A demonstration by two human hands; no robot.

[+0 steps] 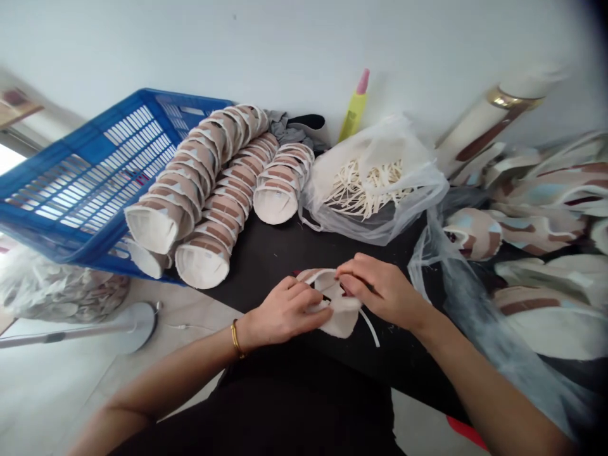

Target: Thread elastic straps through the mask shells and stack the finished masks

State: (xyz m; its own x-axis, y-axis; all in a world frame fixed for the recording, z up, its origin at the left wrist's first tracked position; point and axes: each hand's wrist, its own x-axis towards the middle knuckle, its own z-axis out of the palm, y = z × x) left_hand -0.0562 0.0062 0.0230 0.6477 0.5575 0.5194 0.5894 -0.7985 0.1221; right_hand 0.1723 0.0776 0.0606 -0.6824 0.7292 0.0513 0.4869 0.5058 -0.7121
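Near the front of the black table, a cream fabric piece (342, 322) with a brownish back edge lies between my two hands. My left hand (287, 309), with a gold bracelet at the wrist, pinches its left side. On the opposite side my right hand (380, 285) has its fingers closed on the upper right edge. A thin white strip (370, 327) sticks out below my right hand. Small dark parts show between the fingers, too small to name.
Rows of nested fabric cups (202, 263) stand at the left beside a blue basket (76, 190). Behind are a plastic bag of white strips (365, 190) and a yellow bottle (354, 114). More patterned fabric pieces (546, 304) and clear plastic (494, 335) lie at the right.
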